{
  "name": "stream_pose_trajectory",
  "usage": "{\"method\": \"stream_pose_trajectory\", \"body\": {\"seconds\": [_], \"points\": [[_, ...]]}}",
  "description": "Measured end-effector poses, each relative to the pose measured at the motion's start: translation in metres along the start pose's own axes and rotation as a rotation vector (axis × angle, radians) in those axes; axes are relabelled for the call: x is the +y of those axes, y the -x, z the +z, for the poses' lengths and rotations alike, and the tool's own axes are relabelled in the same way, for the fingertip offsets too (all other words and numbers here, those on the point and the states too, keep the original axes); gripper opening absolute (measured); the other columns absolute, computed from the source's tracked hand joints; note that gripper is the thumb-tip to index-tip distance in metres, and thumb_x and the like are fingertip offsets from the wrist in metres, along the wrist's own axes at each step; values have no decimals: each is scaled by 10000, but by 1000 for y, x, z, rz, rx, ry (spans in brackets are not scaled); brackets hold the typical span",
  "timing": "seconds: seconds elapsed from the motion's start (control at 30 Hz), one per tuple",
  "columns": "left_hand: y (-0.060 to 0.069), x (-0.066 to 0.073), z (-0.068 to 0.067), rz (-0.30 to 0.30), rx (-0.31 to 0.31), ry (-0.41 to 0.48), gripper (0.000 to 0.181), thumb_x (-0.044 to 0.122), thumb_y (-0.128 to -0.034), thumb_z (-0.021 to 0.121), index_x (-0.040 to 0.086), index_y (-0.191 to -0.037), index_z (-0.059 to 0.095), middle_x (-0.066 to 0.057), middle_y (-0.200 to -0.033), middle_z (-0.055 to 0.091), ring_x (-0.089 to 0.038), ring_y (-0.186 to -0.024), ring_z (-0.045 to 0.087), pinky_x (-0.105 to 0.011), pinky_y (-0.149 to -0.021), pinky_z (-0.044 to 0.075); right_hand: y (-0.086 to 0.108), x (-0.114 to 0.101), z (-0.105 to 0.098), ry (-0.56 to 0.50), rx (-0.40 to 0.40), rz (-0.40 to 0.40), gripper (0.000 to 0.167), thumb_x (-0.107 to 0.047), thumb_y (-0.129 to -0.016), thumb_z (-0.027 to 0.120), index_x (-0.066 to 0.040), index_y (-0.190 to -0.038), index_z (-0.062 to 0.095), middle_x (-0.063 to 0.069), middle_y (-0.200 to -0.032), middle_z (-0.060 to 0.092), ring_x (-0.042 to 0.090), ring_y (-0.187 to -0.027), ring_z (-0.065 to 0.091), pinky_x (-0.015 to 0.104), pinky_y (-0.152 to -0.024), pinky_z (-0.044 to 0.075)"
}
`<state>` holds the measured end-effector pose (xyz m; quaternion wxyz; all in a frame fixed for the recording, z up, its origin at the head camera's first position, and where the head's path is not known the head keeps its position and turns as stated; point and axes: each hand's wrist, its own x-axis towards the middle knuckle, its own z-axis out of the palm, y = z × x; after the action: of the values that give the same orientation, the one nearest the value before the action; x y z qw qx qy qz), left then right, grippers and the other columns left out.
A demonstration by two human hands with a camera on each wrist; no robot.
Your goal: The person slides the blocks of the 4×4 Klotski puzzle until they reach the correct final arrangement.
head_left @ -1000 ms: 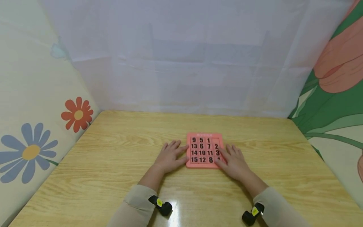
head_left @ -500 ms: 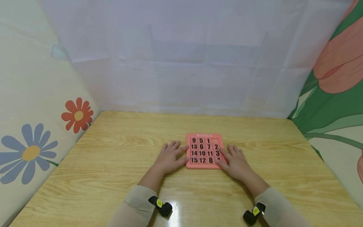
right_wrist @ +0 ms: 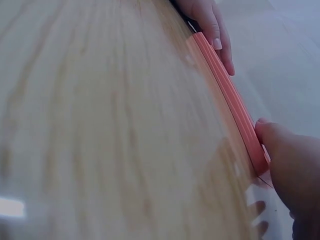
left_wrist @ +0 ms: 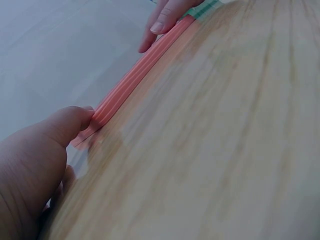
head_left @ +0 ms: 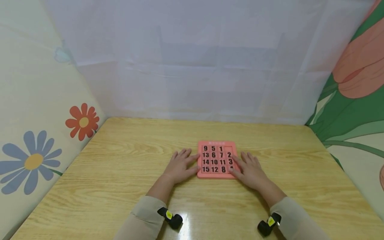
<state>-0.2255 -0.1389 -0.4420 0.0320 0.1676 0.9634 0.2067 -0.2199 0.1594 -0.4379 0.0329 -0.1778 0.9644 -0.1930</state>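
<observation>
A pink sliding number puzzle (head_left: 216, 176) lies flat on the table, with black-numbered tiles and a vacant slot at its top right. My left hand (head_left: 177, 169) rests at its left edge, thumb and forefinger extended against the frame. My right hand (head_left: 251, 174) lies at the right side, its forefinger near the tiles 2 (head_left: 229, 154) and 3 (head_left: 230, 161). The right thumb partly covers the tile below 3. Both wrist views show the puzzle's ridged near side, with the left thumb (left_wrist: 75, 119) and right thumb (right_wrist: 270, 132) touching its corners.
The wood-grain table (head_left: 135, 140) extends around the puzzle. A white cloth (head_left: 192, 76) hangs behind it, and flower-patterned cloths (head_left: 33, 83) stand at both sides. Black wrist cameras (head_left: 174, 220) sit on both cuffs.
My right hand has shifted slightly rightward, its thumb drawing back a little from the bottom-right tile. The left hand and the tile arrangement look the same.
</observation>
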Motion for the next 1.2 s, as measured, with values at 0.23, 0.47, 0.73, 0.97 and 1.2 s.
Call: {"method": "stream_pose_trajectory", "body": {"seconds": [0.23, 0.47, 0.73, 0.97, 1.2], "points": [[1, 0, -1, -4, 2, 6, 592, 541, -958, 506, 274, -1483, 442, -126, -1614, 272, -338, -1522, 155, -542, -1247, 42, -7, 1, 0, 15, 1, -7, 663, -507, -983, 493, -134, -1518, 374, 270, -1591, 221, 492, -1478, 131, 643, -1204, 77], [0, 0, 0, -6, -4, -4, 600, 553, -958, 496, 278, -1487, 433, -120, -1617, 265, -335, -1523, 155, -544, -1246, 46, -16, 2, 0, 43, -4, 0, 652, -494, -989, 483, -126, -1516, 375, 278, -1583, 235, 505, -1471, 140, 654, -1197, 95], [1, 2, -2, -11, -5, 2, 590, 552, -960, 497, 286, -1483, 439, -118, -1618, 266, -331, -1524, 153, -537, -1248, 44, -20, 2, -3, 30, -21, 11, 652, -478, -995, 486, -130, -1529, 347, 279, -1585, 228, 502, -1475, 127, 649, -1202, 90], [1, 2, -1, -8, -4, -2, 588, 552, -961, 497, 287, -1482, 441, -119, -1617, 267, -332, -1523, 158, -539, -1247, 46, -25, 2, -3, 25, -36, 23, 654, -481, -999, 473, -126, -1532, 339, 282, -1588, 215, 507, -1475, 116, 647, -1203, 82], [2, 3, -2, -12, -5, 0, 587, 552, -960, 500, 288, -1481, 443, -119, -1617, 267, -331, -1523, 158, -535, -1249, 43, -26, 2, -5, 22, -41, 30, 651, -482, -1003, 460, -129, -1535, 332, 283, -1590, 208, 508, -1476, 109, 649, -1202, 80]]}}
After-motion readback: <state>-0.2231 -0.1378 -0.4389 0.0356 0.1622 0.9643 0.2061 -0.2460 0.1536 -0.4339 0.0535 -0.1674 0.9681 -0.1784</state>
